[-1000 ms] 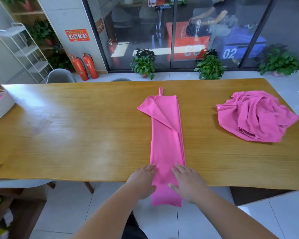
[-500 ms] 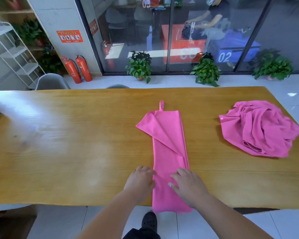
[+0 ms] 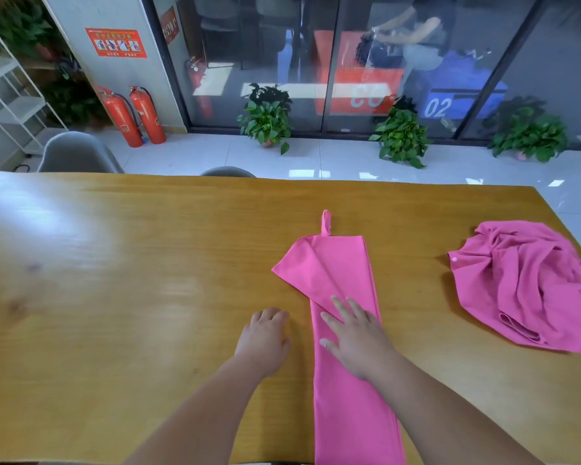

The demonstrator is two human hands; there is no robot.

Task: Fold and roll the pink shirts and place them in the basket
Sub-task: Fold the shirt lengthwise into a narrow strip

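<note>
Two bare, rounded forearms (image 3: 195,424); left grip (image 3: 264,344) and right grip (image 3: 356,340) bare too, broad and short-fingered.

table (image 3: 148,297): glossy wood | folded shirt (image 3: 346,263): smooth matt cloth

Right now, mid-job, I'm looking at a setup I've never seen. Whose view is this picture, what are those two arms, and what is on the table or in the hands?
There is no machine here. The two arms belong to a person working with bare hands. The single picture comes from a wide-angle camera worn on that person's head, looking forward and down, so the arms enter from the bottom edge.

On the wooden table lies a folded pink shirt, made into a long narrow strip running away from the person. To its right sits a crumpled pink shirt in a loose heap.

The right hand lies flat on the folded strip. The left hand rests on the bare wood just left of the strip, apart from it. Neither hand grips anything. The basket is not in view.
</note>
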